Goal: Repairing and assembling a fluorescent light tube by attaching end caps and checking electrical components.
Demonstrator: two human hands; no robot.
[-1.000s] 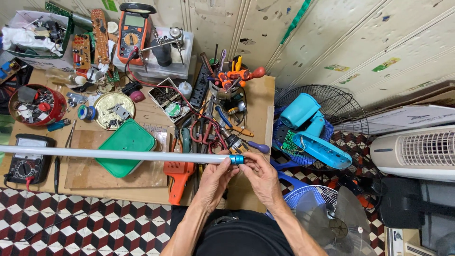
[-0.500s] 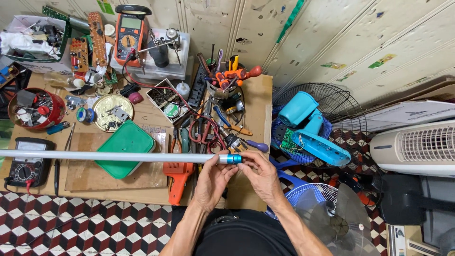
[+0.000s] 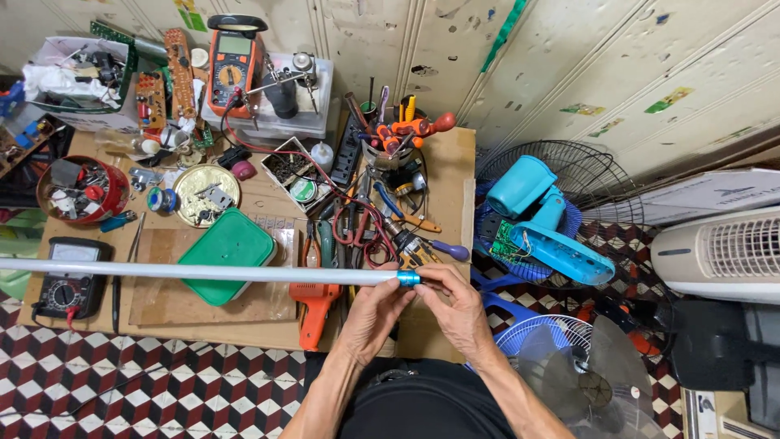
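A long white tube lamp (image 3: 195, 272) lies level across the workbench, running off the left edge of the view. Its right end carries a blue cap (image 3: 409, 278). My left hand (image 3: 370, 313) grips the tube just left of that cap, from below. My right hand (image 3: 459, 305) pinches the blue cap itself with thumb and fingers. Under the tube sit a green lidded box (image 3: 229, 254) and an orange glue gun (image 3: 315, 309).
The wooden workbench (image 3: 443, 203) is crowded: an orange multimeter (image 3: 231, 69), a black meter (image 3: 69, 280), a red bowl of parts (image 3: 81, 189), pliers and screwdrivers. A dismantled blue fan (image 3: 540, 223), fan grilles and a white tower fan (image 3: 719, 252) stand to the right.
The tube has stayed almost level. My hands have shifted slightly at the blue cap, the right fingers closing further over its end.
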